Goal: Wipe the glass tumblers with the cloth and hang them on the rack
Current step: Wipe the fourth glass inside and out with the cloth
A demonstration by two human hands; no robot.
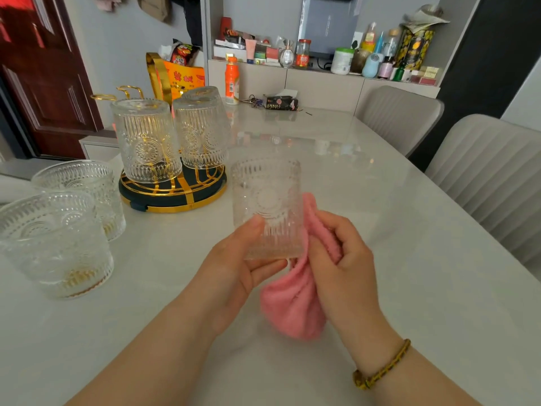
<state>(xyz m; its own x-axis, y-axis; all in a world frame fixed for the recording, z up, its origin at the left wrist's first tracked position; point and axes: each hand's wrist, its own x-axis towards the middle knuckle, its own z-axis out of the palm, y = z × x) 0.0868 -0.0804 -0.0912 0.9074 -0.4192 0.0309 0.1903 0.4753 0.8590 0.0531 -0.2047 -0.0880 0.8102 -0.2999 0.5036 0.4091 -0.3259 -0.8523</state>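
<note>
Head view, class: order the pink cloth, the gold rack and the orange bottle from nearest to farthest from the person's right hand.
1. pink cloth: gripped in the right hand itself, against the tumbler.
2. gold rack: on the table, ahead and to the left.
3. orange bottle: at the table's far edge, by the shelf.

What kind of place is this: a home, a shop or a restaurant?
Most likely a home dining area: a pale dining table with padded chairs beside it, a wall shelf crowded with jars and bottles, and keys lying on the table.
</note>
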